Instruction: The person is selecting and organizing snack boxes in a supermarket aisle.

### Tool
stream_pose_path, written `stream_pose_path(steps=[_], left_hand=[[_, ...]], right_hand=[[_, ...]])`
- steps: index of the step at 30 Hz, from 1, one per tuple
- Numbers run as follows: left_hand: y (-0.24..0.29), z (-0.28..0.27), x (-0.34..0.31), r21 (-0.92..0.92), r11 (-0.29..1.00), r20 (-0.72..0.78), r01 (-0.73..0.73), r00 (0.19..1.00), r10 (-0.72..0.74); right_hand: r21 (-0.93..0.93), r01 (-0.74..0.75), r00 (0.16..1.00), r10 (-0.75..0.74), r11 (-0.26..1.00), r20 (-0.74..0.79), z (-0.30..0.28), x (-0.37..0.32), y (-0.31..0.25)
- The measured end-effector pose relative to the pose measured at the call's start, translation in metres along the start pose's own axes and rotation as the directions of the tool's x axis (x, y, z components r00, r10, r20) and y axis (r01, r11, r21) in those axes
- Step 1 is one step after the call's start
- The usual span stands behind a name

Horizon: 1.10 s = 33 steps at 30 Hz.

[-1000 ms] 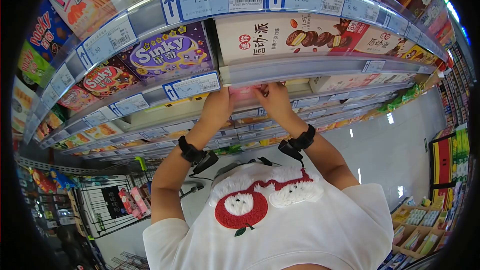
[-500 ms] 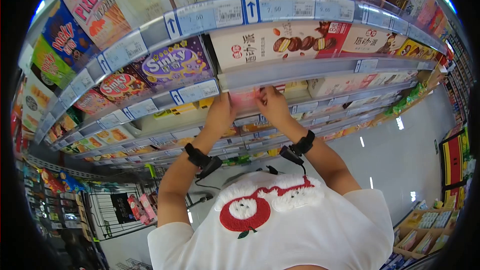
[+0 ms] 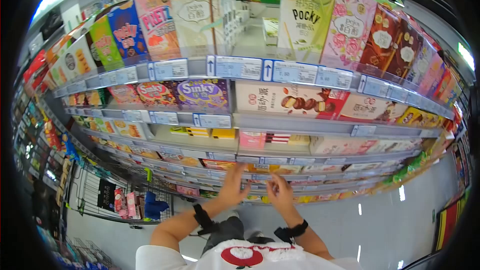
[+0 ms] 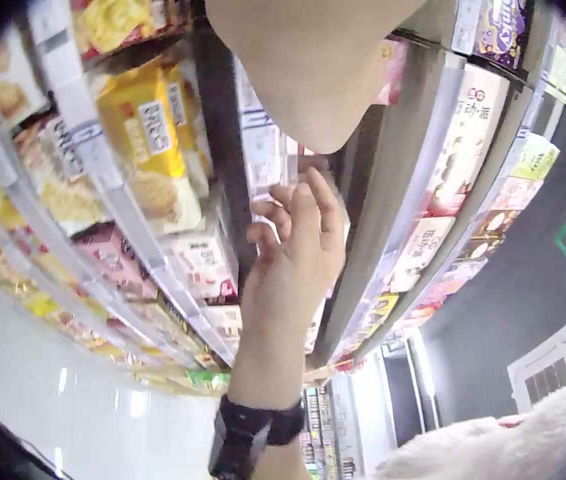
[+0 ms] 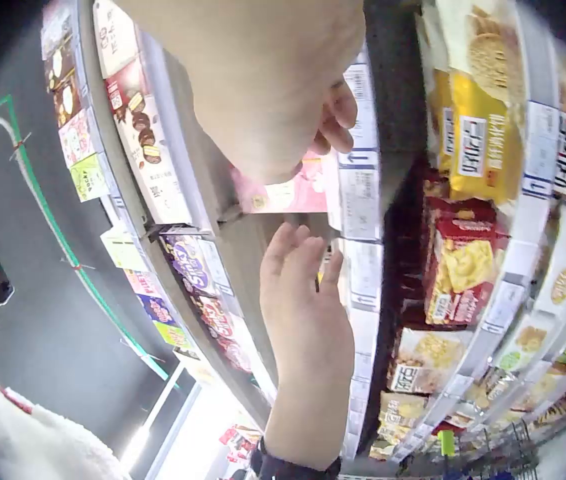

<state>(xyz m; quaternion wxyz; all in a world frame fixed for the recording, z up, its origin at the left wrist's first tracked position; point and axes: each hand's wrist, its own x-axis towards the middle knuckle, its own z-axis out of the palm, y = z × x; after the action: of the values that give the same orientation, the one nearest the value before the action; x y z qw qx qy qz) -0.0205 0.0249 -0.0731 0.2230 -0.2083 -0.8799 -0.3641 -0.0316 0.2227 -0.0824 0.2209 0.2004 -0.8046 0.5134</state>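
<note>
A pink box [image 3: 252, 139] stands at the front of the middle shelf, beside stacked red-and-white boxes [image 3: 277, 138]. Both hands are apart from it, lower down and nearer the body in the head view. My left hand [image 3: 233, 187] has its fingers extended and holds nothing. To its right, my right hand [image 3: 281, 192] has loosely bent fingers with nothing in them. In the right wrist view the pink box [image 5: 288, 190] shows partly behind the near hand. The left wrist view catches the other hand [image 4: 298, 235] in front of the shelf edge.
Purple Sinky boxes [image 3: 202, 95] and a long white chocolate-pie box [image 3: 290, 101] fill the shelf above. Pocky boxes [image 3: 305, 17] stand on the top shelf. At lower left is a wire shopping cart [image 3: 100, 190] with pink packages. Price-label rails [image 3: 235, 67] edge the shelves.
Both hands have let go of the pink box and drawn back, down and away from the shelf. The box stays there. The head view has tilted up, showing more of the top shelf.
</note>
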Motion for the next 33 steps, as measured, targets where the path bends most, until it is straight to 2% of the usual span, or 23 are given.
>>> stream_pose_path(steps=[3, 5, 6, 9, 11, 13, 16, 18, 19, 20, 23, 27, 28, 30, 33], left_hand=[[0.037, 0.006, -0.033, -0.289, 0.947, 0.097, 0.137, 0.989, -0.113], [0.048, 0.002, -0.052, -0.357, 0.919, 0.117, 0.170, 0.984, -0.137], [0.053, 0.000, -0.066, -0.397, 0.896, 0.127, 0.198, 0.979, -0.160], [0.059, -0.022, -0.095, -0.377, 0.897, 0.042, 0.229, 0.972, -0.231], [0.061, -0.042, -0.120, -0.316, 0.920, 0.002, 0.234, 0.969, -0.246], [0.059, -0.071, -0.144, -0.183, 0.960, -0.033, 0.212, 0.975, -0.221], [0.052, -0.114, -0.195, -0.248, 0.908, -0.102, 0.338, 0.923, -0.371], [0.049, -0.153, -0.233, -0.210, 0.909, -0.168, 0.361, 0.902, -0.397], [0.047, -0.173, -0.255, -0.191, 0.908, -0.201, 0.372, 0.891, -0.407], [0.045, -0.193, -0.280, -0.143, 0.912, -0.235, 0.384, 0.882, -0.408], [0.037, -0.243, -0.352, -0.067, 0.887, -0.343, 0.457, 0.824, -0.451], [0.046, -0.312, -0.436, 0.003, 0.824, -0.452, 0.567, 0.736, -0.504], [0.049, -0.325, -0.453, -0.019, 0.792, -0.476, 0.610, 0.691, -0.544], [0.052, -0.349, -0.483, -0.046, 0.758, -0.531, 0.651, 0.627, -0.570], [0.050, -0.376, -0.516, -0.067, 0.705, -0.581, 0.706, 0.546, -0.603]], right_hand=[[0.022, -0.057, 0.990, 0.054, 0.998, 0.132, 0.012, -0.028, -0.003], [0.040, -0.058, 0.959, 0.045, 0.998, 0.279, 0.021, -0.050, -0.008], [0.157, 0.016, 0.940, -0.069, 0.988, 0.335, 0.033, -0.057, -0.006], [0.148, -0.131, 0.846, 0.033, 0.980, 0.532, 0.043, -0.078, -0.033], [0.148, -0.138, 0.781, 0.016, 0.979, 0.625, 0.057, -0.086, -0.052], [0.192, -0.127, 0.722, -0.042, 0.973, 0.691, 0.075, -0.089, -0.078], [0.226, -0.049, 0.610, -0.150, 0.973, 0.778, 0.117, -0.106, -0.122], [0.213, 0.042, 0.512, -0.204, 0.976, 0.835, 0.150, -0.117, -0.163], [0.212, 0.090, 0.459, -0.230, 0.973, 0.858, 0.169, -0.127, -0.183], [0.262, 0.069, 0.469, -0.263, 0.963, 0.843, 0.193, -0.145, -0.196], [0.352, 0.164, 0.359, -0.388, 0.922, 0.849, 0.252, -0.179, -0.256], [0.488, 0.157, 0.156, -0.510, 0.858, 0.846, 0.326, -0.230, -0.326], [0.553, 0.197, 0.112, -0.579, 0.810, 0.808, 0.346, -0.241, -0.339], [0.602, 0.249, 0.015, -0.624, 0.759, 0.781, 0.377, -0.259, -0.370], [0.628, 0.290, -0.115, -0.625, 0.722, 0.772, 0.410, -0.276, -0.407]])
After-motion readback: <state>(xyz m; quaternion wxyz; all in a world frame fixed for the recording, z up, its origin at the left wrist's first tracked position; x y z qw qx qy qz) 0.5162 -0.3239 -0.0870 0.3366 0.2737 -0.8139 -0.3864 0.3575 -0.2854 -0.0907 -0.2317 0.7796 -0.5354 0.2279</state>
